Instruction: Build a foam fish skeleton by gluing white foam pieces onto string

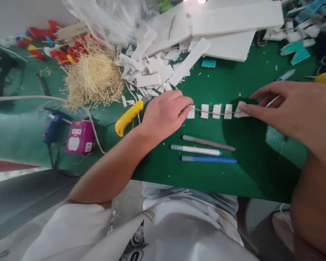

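Several small white foam pieces [216, 111] lie in a row on the green table, with a thin grey string [199, 109] running across them. My left hand [164, 114] is closed at the row's left end, its fingertips pinching the string over the leftmost foam piece [191, 114]. At the other end, the thumb of my right hand [285, 107] presses on the tilted rightmost foam piece [239, 111], the index finger close by. Below the row lie a grey pen [208, 143], a white pen [197, 149] and a blue pen [209, 159].
A yellow-handled cutter [129, 117] lies beside my left wrist. Behind are foam scraps [149, 74], foam boards [236, 18] and a heap of thin wooden sticks [97, 74]. At left sit a purple power adapter [80, 137], a blue glue gun [53, 123] and a white cable [43, 97].
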A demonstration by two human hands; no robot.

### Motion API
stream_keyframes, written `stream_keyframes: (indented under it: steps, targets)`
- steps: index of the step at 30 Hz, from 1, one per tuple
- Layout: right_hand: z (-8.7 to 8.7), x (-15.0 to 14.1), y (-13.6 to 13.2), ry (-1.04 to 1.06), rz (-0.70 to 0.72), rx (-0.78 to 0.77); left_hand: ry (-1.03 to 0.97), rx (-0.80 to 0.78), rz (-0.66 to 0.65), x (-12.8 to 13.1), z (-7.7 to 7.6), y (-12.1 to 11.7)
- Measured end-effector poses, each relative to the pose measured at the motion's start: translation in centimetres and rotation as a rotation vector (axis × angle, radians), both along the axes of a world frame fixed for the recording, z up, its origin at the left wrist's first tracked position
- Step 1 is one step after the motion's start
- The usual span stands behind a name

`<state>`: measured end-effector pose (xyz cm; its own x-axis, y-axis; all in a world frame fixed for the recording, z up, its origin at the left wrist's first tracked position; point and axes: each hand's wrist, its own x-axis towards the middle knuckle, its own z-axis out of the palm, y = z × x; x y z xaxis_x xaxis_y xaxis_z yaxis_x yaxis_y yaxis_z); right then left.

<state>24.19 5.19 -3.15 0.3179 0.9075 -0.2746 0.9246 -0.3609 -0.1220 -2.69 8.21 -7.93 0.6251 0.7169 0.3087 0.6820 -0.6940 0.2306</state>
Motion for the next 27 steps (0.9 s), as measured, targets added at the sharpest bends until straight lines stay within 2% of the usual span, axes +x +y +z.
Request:
stream_keyframes:
  steps: [4, 8, 11, 15, 24, 27]
  targets:
    - [-0.6, 0.8, 0.0, 0.029, 0.135, 0.004, -0.002, -0.006, -0.017, -0.1, 0.0, 0.0]
    - [-1.5, 2.1, 0.0, 0.041, 0.272, 0.087, 0.004, -0.011, -0.020, -0.2, 0.0, 0.1]
    - [-2.0, 2.8, 0.0, 0.079, 0.307, 0.092, 0.011, -0.017, -0.015, -0.1, 0.1, 0.0]
    - [-2.0, 2.4, -0.1, 0.151, 0.250, 0.114, 0.022, -0.029, -0.003, 0.0, 0.2, 0.0]
    - [-0.2, -0.1, -0.1, 0.077, 0.043, 0.101, 0.020, -0.107, 0.022, -1.1, 0.8, 0.4]
    - [0.0, -0.2, -0.2, 0.102, 0.021, 0.103, -0.003, -0.116, 0.050, -1.3, 1.1, 0.5]
